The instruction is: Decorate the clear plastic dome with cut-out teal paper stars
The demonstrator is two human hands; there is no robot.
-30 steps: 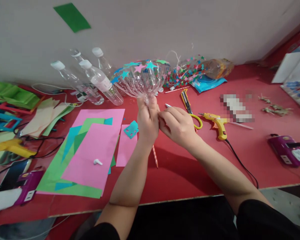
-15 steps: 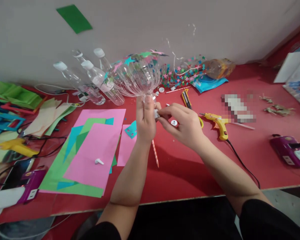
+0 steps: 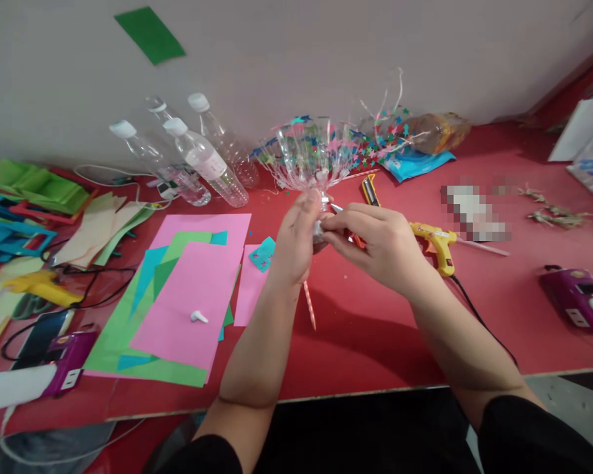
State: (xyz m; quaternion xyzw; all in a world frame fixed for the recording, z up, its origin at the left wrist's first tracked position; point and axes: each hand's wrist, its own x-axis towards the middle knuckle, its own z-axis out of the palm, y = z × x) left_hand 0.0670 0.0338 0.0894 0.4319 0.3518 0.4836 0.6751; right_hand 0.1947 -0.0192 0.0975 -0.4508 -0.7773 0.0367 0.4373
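My left hand (image 3: 296, 240) is wrapped round the neck of a clear plastic bottle (image 3: 321, 158) cut into strips that fan out, with colourful paper stars at their ends. The fan points away from me over the table. At the near end of the neck, a small whitish piece (image 3: 318, 230) sits between my hands; I cannot make out what it is. My right hand (image 3: 383, 243) pinches it with thumb and fingers. Below my left hand lies a striped pink stick (image 3: 310, 306). A star-punched blue paper scrap (image 3: 263, 255) is just left of that hand.
Several plastic bottles (image 3: 212, 168) stand at the back left, near coloured paper sheets (image 3: 170, 316). A yellow glue gun (image 3: 439, 249) and a utility knife (image 3: 370, 189) lie beyond my right hand. Purple power sockets (image 3: 576, 299) sit far right. A blue packet (image 3: 418, 164) lies at the back.
Both hands and the cut bottle have shifted right and slightly down in view. The fan of strips has turned, its stars now more to the right. The right-hand pinch stays at the neck.
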